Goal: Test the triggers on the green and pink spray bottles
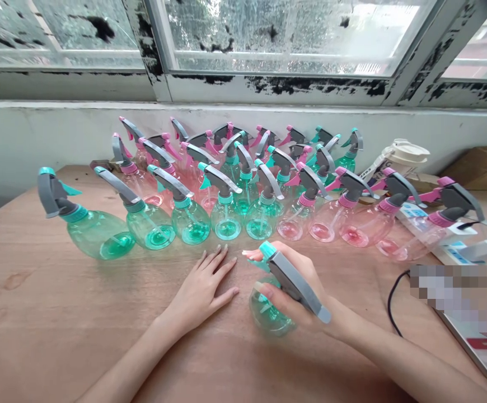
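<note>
My right hand [300,280] is wrapped round the neck of a green see-through spray bottle [268,316] with a grey trigger head and a turquoise nozzle tip. Flat on the wooden table [201,364], my left hand [205,288] has its fingers spread and holds nothing. Just beyond both hands runs a front row of spray bottles, several green ones such as the green bottle [191,224] on the left and several pink ones such as the pink bottle [325,221] on the right. My right palm hides part of the held bottle's neck.
More pink and green bottles crowd behind, up to the wall [59,134] under the window. To the right are a white lidded cup [405,154], a brown cardboard box [478,168], a power strip [449,246], a black cable [390,308] and a partly blurred laptop-like device [474,330].
</note>
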A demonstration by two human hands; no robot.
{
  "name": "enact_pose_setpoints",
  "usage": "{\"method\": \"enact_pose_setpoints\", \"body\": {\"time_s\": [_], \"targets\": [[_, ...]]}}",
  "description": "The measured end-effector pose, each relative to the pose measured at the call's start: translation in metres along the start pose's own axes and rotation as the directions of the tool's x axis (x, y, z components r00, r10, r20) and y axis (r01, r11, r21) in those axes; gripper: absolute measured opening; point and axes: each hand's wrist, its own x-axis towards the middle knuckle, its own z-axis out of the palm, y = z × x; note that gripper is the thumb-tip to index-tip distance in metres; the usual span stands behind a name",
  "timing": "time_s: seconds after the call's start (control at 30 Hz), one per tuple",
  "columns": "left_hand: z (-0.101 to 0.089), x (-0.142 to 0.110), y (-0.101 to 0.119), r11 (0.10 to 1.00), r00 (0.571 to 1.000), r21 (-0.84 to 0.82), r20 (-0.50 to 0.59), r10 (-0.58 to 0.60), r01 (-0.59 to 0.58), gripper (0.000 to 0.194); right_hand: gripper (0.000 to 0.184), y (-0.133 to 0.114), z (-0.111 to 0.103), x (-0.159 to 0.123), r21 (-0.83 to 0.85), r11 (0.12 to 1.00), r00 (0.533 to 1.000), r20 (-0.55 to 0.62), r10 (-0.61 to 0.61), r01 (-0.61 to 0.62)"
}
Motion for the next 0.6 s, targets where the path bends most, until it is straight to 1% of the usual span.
{"method": "enact_pose_setpoints", "body": {"time_s": [0.1, 0.2, 0.27, 0.33, 0.4, 0.43, 0.5, 0.6], "targets": [[-0.002, -0.001, -0.002, 0.998, 1.0, -0.057, -0.007, -0.009, 0.008, 0.051, 0.019, -0.001, 0.001, 0.0, 0.003, 1.0, 1.0, -0.013, 0.0, 0.0], [-0.008, -0.003, 0.005, 0.979, 0.999, -0.202, -0.012, -0.042, 0.039, 0.05, 0.022, 0.0, 0.002, -0.001, 0.018, 1.0, 1.0, -0.015, 0.012, -0.012], [-0.014, -0.004, 0.019, 0.945, 0.999, -0.325, -0.011, -0.046, 0.04, 0.057, 0.024, 0.002, 0.003, -0.003, 0.033, 0.999, 1.0, -0.019, 0.02, -0.019], [-0.019, -0.007, 0.037, 0.906, 1.0, -0.424, -0.018, -0.017, 0.008, 0.07, 0.025, 0.003, 0.005, -0.004, 0.038, 0.999, 0.999, -0.039, 0.036, -0.034], [-0.025, -0.01, 0.056, 0.881, 0.999, -0.472, -0.04, 0.011, -0.029, 0.083, 0.027, 0.001, 0.011, -0.004, 0.041, 0.997, 0.996, -0.064, 0.062, -0.06], [-0.027, -0.013, 0.064, 0.878, 0.999, -0.478, -0.053, 0.011, -0.035, 0.086, 0.028, -0.001, 0.015, -0.004, 0.048, 0.996, 0.995, -0.069, 0.077, -0.074], [-0.032, -0.019, 0.074, 0.882, 0.997, -0.472, -0.073, -0.031, -0.007, 0.082, 0.033, -0.006, 0.026, -0.001, 0.078, 0.993, 0.995, -0.049, 0.092, -0.088], [-0.04, -0.035, 0.074, 0.891, 0.991, -0.448, -0.068, -0.115, 0.073, 0.065, 0.042, -0.015, 0.048, 0.007, 0.131, 0.988, 0.996, 0.019, 0.084, -0.085]]}}
